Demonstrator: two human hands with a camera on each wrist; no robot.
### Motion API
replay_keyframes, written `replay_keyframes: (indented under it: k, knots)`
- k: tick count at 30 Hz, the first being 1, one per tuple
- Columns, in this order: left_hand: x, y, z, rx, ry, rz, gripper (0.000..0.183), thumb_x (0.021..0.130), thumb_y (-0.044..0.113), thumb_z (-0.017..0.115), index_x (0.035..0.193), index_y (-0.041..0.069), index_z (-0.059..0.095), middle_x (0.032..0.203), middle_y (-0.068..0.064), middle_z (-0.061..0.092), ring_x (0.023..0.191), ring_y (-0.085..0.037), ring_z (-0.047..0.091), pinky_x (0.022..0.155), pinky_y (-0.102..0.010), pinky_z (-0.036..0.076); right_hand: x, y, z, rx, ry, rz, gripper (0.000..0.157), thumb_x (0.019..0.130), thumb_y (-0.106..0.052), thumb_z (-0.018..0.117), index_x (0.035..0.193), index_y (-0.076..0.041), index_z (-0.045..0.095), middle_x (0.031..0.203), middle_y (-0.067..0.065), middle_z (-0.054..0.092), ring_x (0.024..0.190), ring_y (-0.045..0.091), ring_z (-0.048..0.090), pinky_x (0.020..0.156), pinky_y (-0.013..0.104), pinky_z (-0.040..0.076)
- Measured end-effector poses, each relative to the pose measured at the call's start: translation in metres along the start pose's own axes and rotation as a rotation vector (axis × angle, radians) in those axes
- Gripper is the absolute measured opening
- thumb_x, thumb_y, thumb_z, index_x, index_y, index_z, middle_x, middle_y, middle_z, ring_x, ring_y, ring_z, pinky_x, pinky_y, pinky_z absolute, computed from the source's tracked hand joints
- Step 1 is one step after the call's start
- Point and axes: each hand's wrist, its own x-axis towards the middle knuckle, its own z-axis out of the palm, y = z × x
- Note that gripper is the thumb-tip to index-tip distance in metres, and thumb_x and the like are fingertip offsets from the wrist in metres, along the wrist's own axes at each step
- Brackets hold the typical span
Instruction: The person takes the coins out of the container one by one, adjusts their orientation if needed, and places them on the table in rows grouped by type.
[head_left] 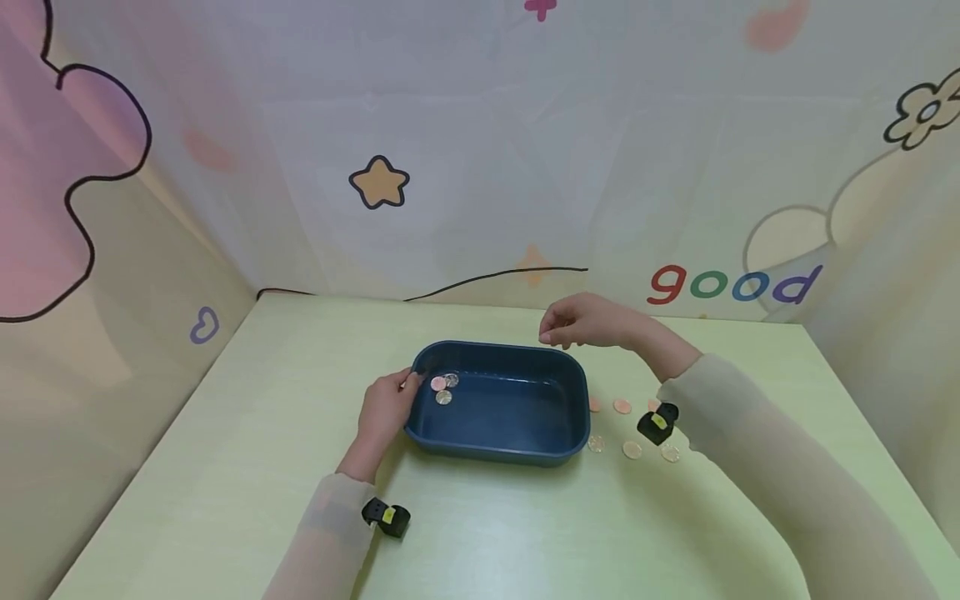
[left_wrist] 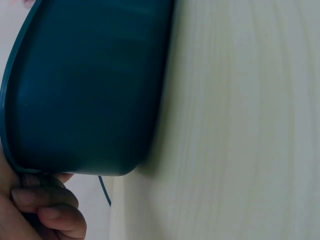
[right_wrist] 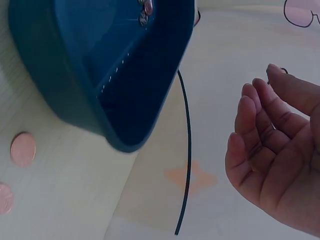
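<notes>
A dark blue rectangular tub [head_left: 495, 457] stands on the table. My left hand [head_left: 388, 408] grips its left end, thumb at the rim; the left wrist view shows the fingers [left_wrist: 52, 205] curled against the outside. Inside, near the left end, lie a copper-coloured coin [head_left: 438, 383] and two paler coins [head_left: 444, 398]. Above the tub's far right corner hovers my right hand [head_left: 588, 321], apart from the rim. Its fingers [right_wrist: 245, 117] are loosely bent, with nothing visible between them and the thumb.
Right of the tub, copper-coloured coins [head_left: 622, 406] form a far row and paler coins [head_left: 632, 450] a nearer one. My right sleeve and wrist camera [head_left: 657, 423] partly cover the far row. A printed cloth [head_left: 480, 208] hangs behind the table [head_left: 480, 533].
</notes>
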Motion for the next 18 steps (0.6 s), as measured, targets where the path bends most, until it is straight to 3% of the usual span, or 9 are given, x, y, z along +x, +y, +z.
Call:
replay_keyframes:
  k: [8, 18]
  knots:
    - [-0.001, 0.001, 0.000, -0.002, 0.004, -0.009, 0.042, 0.106, 0.024, 0.048, 0.138, 0.001, 0.063, 0.135, -0.022, 0.065, 0.101, -0.031, 0.063, 0.080, -0.037, 0.049, 0.032, -0.017, 0.013, -0.034, -0.077, -0.070, 0.020, 0.101, -0.016, 0.062, 0.112, -0.002, 0.070, 0.098, 0.019, 0.071, 0.084, 0.027, 0.062, 0.074, 0.030, 0.050]
    - [0.000, 0.001, 0.001, 0.002, 0.000, -0.021, 0.041, 0.107, 0.024, 0.048, 0.138, 0.001, 0.062, 0.137, -0.022, 0.064, 0.104, -0.031, 0.063, 0.090, -0.043, 0.052, 0.072, -0.039, 0.027, -0.120, -0.211, -0.083, 0.028, 0.101, -0.018, 0.064, 0.122, 0.000, 0.069, 0.112, 0.014, 0.074, 0.091, 0.022, 0.067, 0.079, 0.027, 0.053]
